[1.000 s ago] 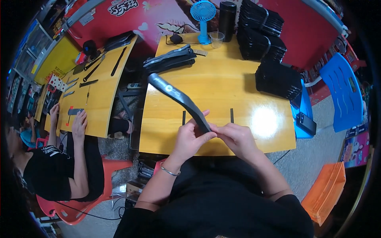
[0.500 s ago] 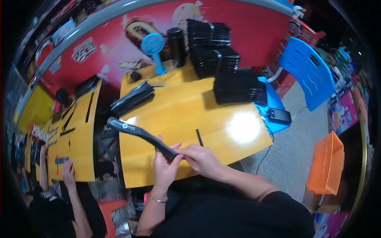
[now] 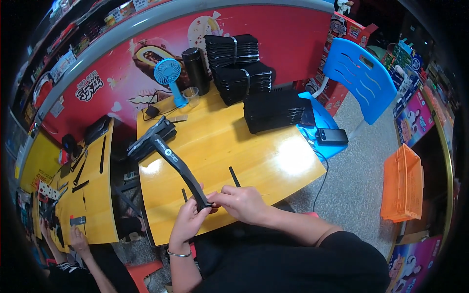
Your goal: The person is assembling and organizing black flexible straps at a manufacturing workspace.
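Note:
A long black strap with pale printing on it runs up from my hands over the yellow table. My left hand is closed around its lower end, thumb along the side. Fingertips of my right hand pinch that same end. Whatever small piece may sit between them is hidden. Beyond my right hand lies a short black strip, and another short strip is beside the held strap. The strap's far tip overlaps a pile of black and grey straps.
Bundled black stacks stand at the table's far right, near a black bottle, clear cup and blue fan. A blue chair holds a black device. Right: an orange crate. A co-worker's hand is at the left table.
The strap's far end has swung from the left to a steeper angle, over the strap pile. Both hands still hold its lower end, slightly lower and leftward in view. The whole view has shifted.

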`<action>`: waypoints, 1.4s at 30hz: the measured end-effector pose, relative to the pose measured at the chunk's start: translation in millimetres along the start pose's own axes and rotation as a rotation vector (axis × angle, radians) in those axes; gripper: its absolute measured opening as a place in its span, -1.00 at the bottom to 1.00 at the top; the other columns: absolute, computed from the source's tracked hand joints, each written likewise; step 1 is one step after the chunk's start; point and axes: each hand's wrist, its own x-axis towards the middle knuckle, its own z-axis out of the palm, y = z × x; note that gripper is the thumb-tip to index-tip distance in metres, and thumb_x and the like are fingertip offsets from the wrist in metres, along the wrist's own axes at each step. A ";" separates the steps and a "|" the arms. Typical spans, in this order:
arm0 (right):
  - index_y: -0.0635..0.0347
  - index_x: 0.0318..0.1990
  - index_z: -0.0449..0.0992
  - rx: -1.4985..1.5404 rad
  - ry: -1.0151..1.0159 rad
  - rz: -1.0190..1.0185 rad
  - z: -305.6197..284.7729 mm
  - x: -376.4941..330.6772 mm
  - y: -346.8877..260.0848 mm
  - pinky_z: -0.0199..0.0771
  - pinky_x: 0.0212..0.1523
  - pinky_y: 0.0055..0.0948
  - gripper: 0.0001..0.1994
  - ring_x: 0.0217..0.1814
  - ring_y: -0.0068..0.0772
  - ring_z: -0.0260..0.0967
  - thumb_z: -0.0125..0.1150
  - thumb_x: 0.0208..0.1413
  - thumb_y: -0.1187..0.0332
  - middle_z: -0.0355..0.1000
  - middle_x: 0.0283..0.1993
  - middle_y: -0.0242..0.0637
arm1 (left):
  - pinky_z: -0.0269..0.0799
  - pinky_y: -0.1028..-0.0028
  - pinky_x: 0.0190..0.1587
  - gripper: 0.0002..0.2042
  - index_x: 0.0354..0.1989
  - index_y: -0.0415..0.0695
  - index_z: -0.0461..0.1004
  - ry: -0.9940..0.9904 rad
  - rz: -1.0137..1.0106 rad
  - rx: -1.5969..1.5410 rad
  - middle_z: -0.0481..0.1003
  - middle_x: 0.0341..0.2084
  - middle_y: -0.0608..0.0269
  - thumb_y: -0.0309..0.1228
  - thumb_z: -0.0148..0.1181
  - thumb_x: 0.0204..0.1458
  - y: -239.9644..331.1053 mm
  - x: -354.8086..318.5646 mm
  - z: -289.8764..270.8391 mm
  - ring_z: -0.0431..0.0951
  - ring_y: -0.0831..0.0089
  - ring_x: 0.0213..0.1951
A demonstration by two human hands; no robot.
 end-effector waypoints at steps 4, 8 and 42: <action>-0.01 -0.19 0.56 0.021 -0.113 0.042 -10.3 4.3 -4.7 0.47 -0.52 -0.31 -0.83 -0.49 -0.22 0.48 0.24 0.02 0.32 0.47 -0.40 -0.35 | 0.47 0.37 0.04 -0.39 0.35 -0.33 -0.09 0.068 -0.004 -0.127 0.42 -0.05 0.04 -0.66 -0.02 0.12 -7.6 0.1 4.1 0.50 0.31 -0.02; -0.01 -0.04 0.55 0.080 -0.178 0.121 -30.2 10.8 -8.1 0.48 -0.48 -0.44 -0.66 -0.44 -0.31 0.47 0.35 -0.05 0.35 0.44 -0.42 -0.33 | 0.46 0.37 0.06 -0.46 0.30 -0.34 -0.01 0.091 -0.057 -0.274 0.41 -0.03 0.03 -0.64 -0.04 0.14 4.2 -0.6 12.3 0.49 0.29 0.01; 0.11 -0.26 0.44 0.194 -0.166 -0.353 -38.8 38.0 -28.1 0.46 -0.43 -0.35 -0.81 -0.36 -0.21 0.48 0.25 -0.01 0.31 0.44 -0.37 -0.31 | 0.46 0.45 -0.21 -0.57 0.11 -0.26 0.22 -0.220 -0.059 -0.615 0.44 -0.22 0.13 -0.67 0.02 0.02 -9.1 -12.7 8.8 0.51 0.37 -0.21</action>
